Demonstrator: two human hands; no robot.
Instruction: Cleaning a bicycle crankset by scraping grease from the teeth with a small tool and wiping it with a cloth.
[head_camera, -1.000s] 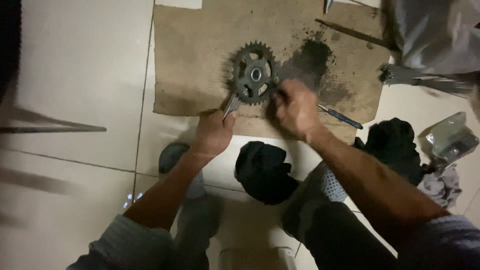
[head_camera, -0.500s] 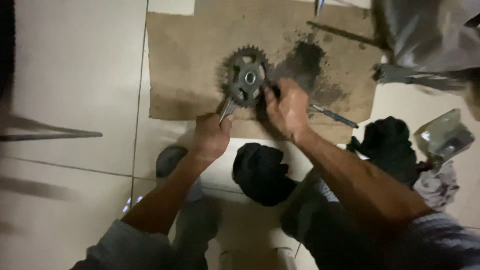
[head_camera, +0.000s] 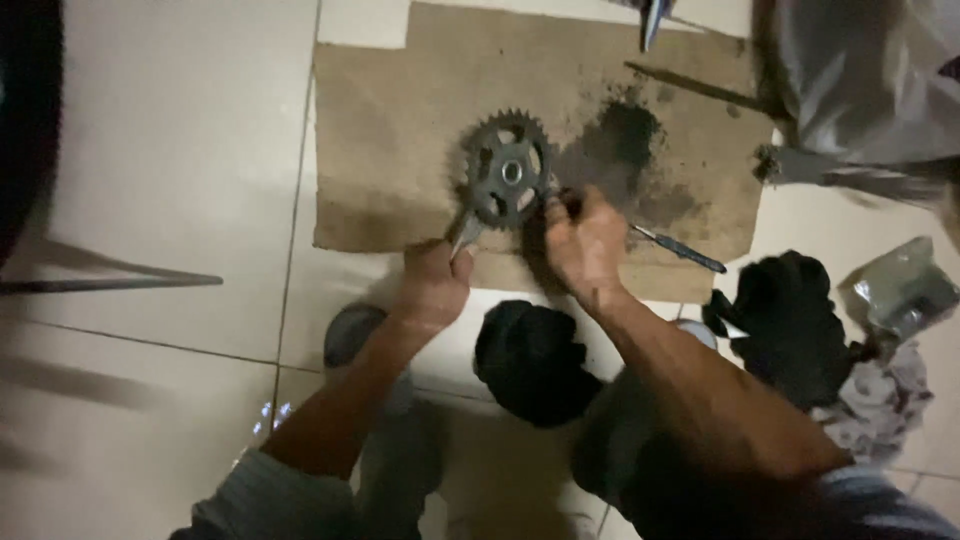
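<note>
A dark toothed chainring with its crank arm (head_camera: 506, 172) lies on a brown cardboard sheet (head_camera: 390, 150) on the tiled floor. My left hand (head_camera: 432, 283) is closed around the lower end of the crank arm, just below the chainring. My right hand (head_camera: 583, 243) is closed on a slim tool at the chainring's right edge; its dark handle (head_camera: 680, 247) sticks out to the right over the cardboard.
A black greasy stain (head_camera: 620, 135) marks the cardboard right of the chainring. Dark rags (head_camera: 530, 355) (head_camera: 790, 310) lie on the tiles near my knees. A metal part (head_camera: 900, 285) lies at the right and a thin rod (head_camera: 110, 283) at the left. Another person's grey clothing (head_camera: 860, 70) fills the top right.
The view has shifted slightly, so the cardboard and chainring sit a little higher in the picture. Both hands keep their hold at the chainring, the right hand pressed closer to its edge.
</note>
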